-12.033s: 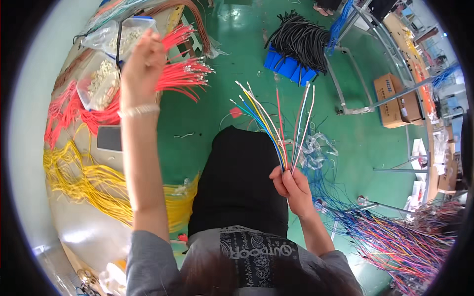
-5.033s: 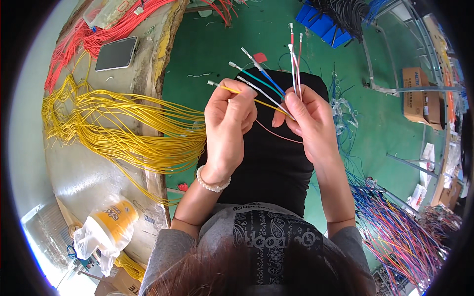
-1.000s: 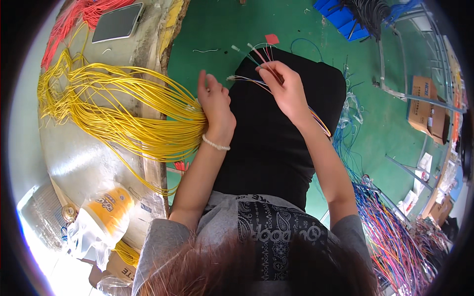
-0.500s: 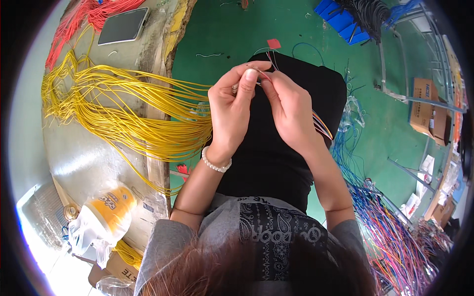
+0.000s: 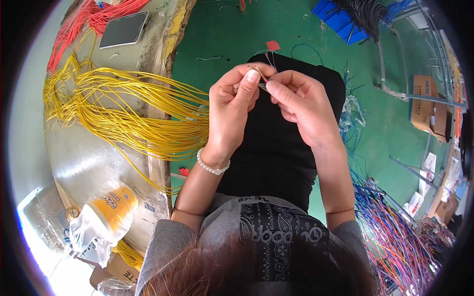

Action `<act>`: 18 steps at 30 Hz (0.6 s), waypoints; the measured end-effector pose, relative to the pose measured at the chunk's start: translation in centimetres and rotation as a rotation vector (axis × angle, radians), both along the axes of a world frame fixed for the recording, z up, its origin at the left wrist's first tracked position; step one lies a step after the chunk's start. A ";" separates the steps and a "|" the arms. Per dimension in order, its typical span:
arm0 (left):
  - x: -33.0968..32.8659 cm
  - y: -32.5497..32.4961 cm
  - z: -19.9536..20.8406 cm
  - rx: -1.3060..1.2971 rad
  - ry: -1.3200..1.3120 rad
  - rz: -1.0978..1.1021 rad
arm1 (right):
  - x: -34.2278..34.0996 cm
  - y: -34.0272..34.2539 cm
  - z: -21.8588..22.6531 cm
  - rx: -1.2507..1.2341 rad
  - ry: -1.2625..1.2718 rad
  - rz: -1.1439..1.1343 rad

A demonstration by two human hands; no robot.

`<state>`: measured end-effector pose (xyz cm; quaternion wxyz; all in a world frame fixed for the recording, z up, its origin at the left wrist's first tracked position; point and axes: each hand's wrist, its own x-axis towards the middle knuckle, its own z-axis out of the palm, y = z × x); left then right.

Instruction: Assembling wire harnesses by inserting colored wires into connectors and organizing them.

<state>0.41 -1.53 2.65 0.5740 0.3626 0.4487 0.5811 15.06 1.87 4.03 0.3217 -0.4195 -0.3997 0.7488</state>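
Note:
Both my hands are raised close together above my lap. My left hand pinches a few thin wires between thumb and forefinger, one of them red. Just to the right, my right hand has its thumb and forefinger closed on the same wires, with its other fingers loosely curled. The wire ends are too small to make out, and part of their length is hidden by my fingers. Thin loose wire strands show just beyond my fingertips, over the black cloth on my lap.
On the left, the worktable bears a large bundle of yellow wires, red wires, a phone and a bagged yellow-and-white tub. Multicoloured wires hang at right, near a metal frame and a cardboard box.
My right hand has turned and shifted slightly right, showing more of its curled fingers. The coloured wires behind its wrist are out of sight. My left hand has barely moved.

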 end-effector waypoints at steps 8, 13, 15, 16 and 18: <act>0.6 -0.5 2.1 -0.090 -0.349 0.070 | 0.0 -1.0 1.1 0.170 -0.063 -0.201; 0.2 -0.9 2.2 -0.013 -0.199 0.012 | 0.0 -1.6 1.5 0.306 -0.060 -0.244; 0.1 -0.9 2.0 0.035 -0.329 -0.059 | 0.0 -1.9 1.6 0.334 -0.060 -0.228; 0.1 -0.9 1.9 0.037 -0.321 -0.060 | 0.0 -2.0 1.7 0.350 -0.053 -0.220; 0.0 -0.7 1.7 0.032 -0.431 -0.093 | 0.0 -2.1 1.9 0.372 -0.058 -0.217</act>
